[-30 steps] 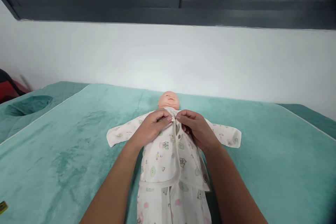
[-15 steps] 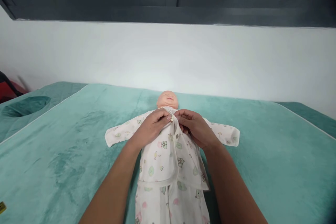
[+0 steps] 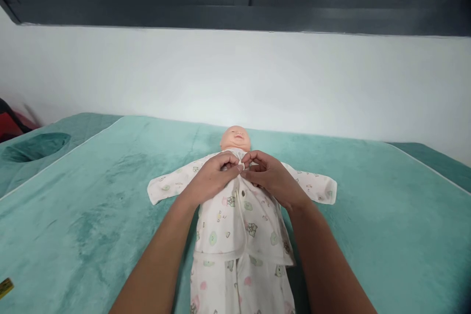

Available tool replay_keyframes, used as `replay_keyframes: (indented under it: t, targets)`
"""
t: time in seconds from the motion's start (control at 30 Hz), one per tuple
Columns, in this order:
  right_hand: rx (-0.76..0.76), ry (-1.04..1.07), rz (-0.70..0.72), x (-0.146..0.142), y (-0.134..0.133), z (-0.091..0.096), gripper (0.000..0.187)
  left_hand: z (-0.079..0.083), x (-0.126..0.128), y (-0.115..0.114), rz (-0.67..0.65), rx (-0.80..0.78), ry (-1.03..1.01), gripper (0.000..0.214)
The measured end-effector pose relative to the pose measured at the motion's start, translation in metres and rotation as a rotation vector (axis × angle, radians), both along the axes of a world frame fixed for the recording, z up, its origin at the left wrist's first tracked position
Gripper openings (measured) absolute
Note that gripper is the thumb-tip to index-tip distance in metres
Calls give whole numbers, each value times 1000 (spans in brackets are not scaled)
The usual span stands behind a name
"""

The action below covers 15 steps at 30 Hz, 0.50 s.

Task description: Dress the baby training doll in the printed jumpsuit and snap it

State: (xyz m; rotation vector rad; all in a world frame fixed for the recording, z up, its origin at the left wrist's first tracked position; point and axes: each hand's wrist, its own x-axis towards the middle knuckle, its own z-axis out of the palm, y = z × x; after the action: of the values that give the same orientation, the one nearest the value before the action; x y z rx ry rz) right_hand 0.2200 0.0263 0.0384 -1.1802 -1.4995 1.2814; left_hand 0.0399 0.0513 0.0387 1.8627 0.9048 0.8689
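Note:
A baby doll (image 3: 235, 138) lies on its back, its head toward the wall. It wears a white baby shirt (image 3: 224, 228) printed with small animals, sleeves spread to both sides, over matching trousers (image 3: 217, 289). At the upper chest, my left hand (image 3: 217, 171) pinches one front edge of the shirt between thumb and fingers. My right hand (image 3: 267, 174) grips the other edge right beside it, the fingertips of both hands nearly meeting at the front opening. A small dark fastener (image 3: 243, 194) shows just below. My fingers partly hide what lies between them.
A teal plush cover (image 3: 110, 211) spreads under the doll, with a round hollow (image 3: 37, 147) at the far left. Behind it rises a white wall (image 3: 228, 78) below a dark window frame (image 3: 147, 7). Something red and black (image 3: 11, 122) stands at the left edge; a yellow label (image 3: 6, 287) lies lower left.
My right hand's fingertips have moved left, closing on the shirt's front edge against my left fingertips. The two front edges now lie closer together. The view has tilted down slightly.

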Motion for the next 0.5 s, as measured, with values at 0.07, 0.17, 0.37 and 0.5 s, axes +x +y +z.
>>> replay_keyframes:
  t: [0.07,0.17,0.37,0.5]
  targets:
    - [-6,23,7,0,1,-1,20,-1,-2,1,-24,-19,-26,22]
    - [-9,66,8,0,2,-2,20,0,-3,2,-30,-45,-79,21]
    - [-17,78,1,0,3,-2,22,-2,-4,4,-62,-190,-197,19]
    - [-16,47,4,1,3,-3,22,-7,-7,7,-73,-262,-254,18]
